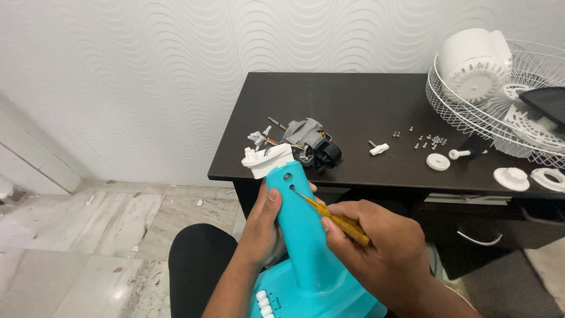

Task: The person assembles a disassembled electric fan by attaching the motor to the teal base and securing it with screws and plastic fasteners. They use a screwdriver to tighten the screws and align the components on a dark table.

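Turquoise fan stand (306,235) upright over the person's lap, off the worktop (353,106). Left hand (265,227) wraps its neck; right hand (376,247) grips yellow screwdriver (335,219), tip in a screw hole. Motor (309,144), loose screws (426,141), grille (500,112) already removed; stand screws remain.

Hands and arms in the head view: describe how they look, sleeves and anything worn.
Both the left hand and the right hand are bare: no gloves, and no rings or watch that I can see. Both forearms are bare as far as the frame's lower edge, with no sleeve in view. Fingernails are short and unpainted.
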